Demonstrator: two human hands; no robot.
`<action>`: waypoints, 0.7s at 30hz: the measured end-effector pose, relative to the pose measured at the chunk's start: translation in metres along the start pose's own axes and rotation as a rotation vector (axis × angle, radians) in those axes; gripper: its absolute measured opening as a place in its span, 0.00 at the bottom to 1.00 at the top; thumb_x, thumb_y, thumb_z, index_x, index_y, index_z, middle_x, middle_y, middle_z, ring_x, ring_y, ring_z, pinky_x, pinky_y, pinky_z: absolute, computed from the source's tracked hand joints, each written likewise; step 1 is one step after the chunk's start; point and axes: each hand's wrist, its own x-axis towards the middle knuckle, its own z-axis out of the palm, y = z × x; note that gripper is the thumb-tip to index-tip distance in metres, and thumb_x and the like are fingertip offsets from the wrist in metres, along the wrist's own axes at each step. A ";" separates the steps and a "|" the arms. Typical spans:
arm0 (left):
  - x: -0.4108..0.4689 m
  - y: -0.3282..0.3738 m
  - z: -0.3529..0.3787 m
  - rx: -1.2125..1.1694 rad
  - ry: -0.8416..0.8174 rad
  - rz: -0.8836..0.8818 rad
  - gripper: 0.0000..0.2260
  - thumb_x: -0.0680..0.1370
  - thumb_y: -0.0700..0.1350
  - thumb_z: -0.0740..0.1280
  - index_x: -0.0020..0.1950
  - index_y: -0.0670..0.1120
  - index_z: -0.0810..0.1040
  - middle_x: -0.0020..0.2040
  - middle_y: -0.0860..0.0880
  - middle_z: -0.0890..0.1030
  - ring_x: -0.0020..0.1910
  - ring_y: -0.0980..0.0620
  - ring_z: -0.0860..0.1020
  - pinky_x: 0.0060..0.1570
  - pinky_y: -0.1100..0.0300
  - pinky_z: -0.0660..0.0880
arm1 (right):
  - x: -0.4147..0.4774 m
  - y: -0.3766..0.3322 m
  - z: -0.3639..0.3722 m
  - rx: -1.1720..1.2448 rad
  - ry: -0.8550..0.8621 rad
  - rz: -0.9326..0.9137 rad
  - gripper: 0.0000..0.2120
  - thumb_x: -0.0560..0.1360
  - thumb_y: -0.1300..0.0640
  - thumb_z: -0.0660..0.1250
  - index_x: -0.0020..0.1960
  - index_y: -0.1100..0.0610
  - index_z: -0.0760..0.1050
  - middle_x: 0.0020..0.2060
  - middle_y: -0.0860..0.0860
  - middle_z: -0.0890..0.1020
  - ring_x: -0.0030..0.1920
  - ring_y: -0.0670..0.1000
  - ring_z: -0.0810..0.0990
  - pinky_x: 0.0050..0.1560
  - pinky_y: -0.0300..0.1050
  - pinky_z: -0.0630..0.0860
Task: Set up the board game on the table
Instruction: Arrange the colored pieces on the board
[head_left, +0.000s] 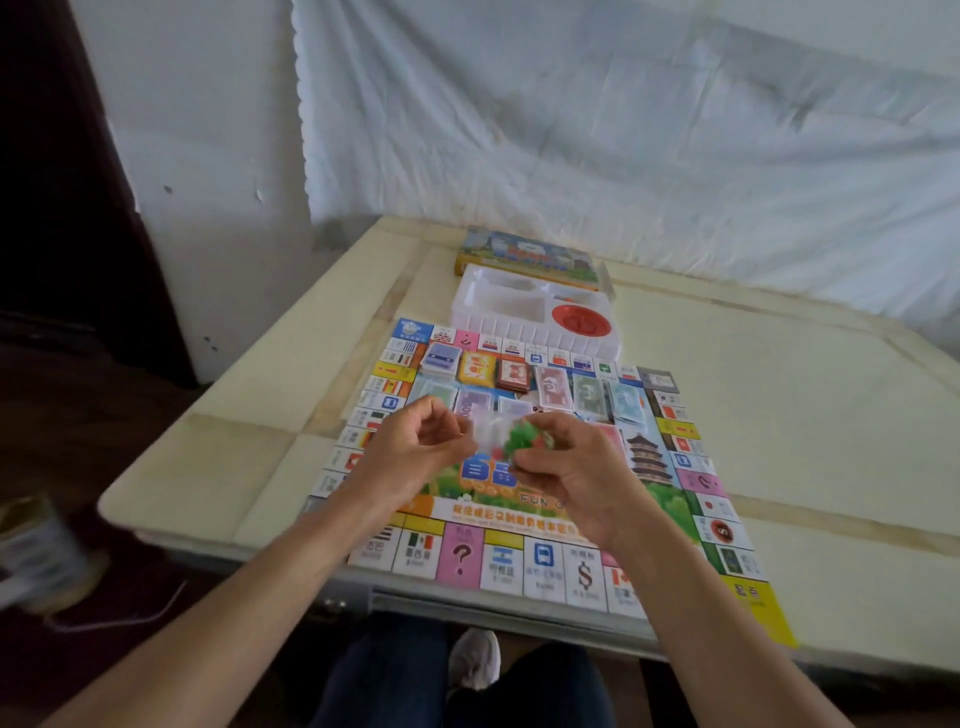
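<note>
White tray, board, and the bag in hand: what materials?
White tray: thin moulded plastic, glossy, by its formed compartments and ribbed wall. Board: printed paper or thin card, probably; lies flat, thickness unclear. Bag: clear plastic film; green pieces show through.

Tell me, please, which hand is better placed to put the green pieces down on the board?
Probably the right hand: its fingers curl round the green pieces above the board. The left hand only pinches the clear bag beside them.
</note>
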 end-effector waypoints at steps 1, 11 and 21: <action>-0.001 -0.005 -0.007 0.057 0.009 -0.026 0.09 0.70 0.40 0.74 0.44 0.45 0.75 0.48 0.49 0.83 0.49 0.53 0.82 0.52 0.57 0.77 | 0.001 -0.001 0.000 -0.131 0.020 -0.011 0.14 0.69 0.75 0.67 0.51 0.62 0.75 0.47 0.58 0.81 0.43 0.54 0.84 0.44 0.45 0.82; -0.014 -0.019 -0.026 0.409 -0.163 -0.011 0.32 0.71 0.41 0.73 0.73 0.51 0.64 0.65 0.54 0.73 0.61 0.58 0.72 0.53 0.69 0.71 | 0.020 0.002 0.027 -0.907 -0.024 -0.064 0.16 0.68 0.68 0.73 0.54 0.57 0.77 0.46 0.53 0.80 0.43 0.54 0.81 0.50 0.52 0.80; -0.016 -0.025 -0.021 0.583 -0.030 0.052 0.32 0.71 0.46 0.74 0.73 0.52 0.66 0.59 0.50 0.74 0.58 0.53 0.73 0.60 0.56 0.71 | 0.019 -0.011 0.049 -1.086 -0.122 -0.235 0.22 0.68 0.65 0.72 0.59 0.54 0.72 0.52 0.51 0.76 0.45 0.53 0.79 0.42 0.49 0.78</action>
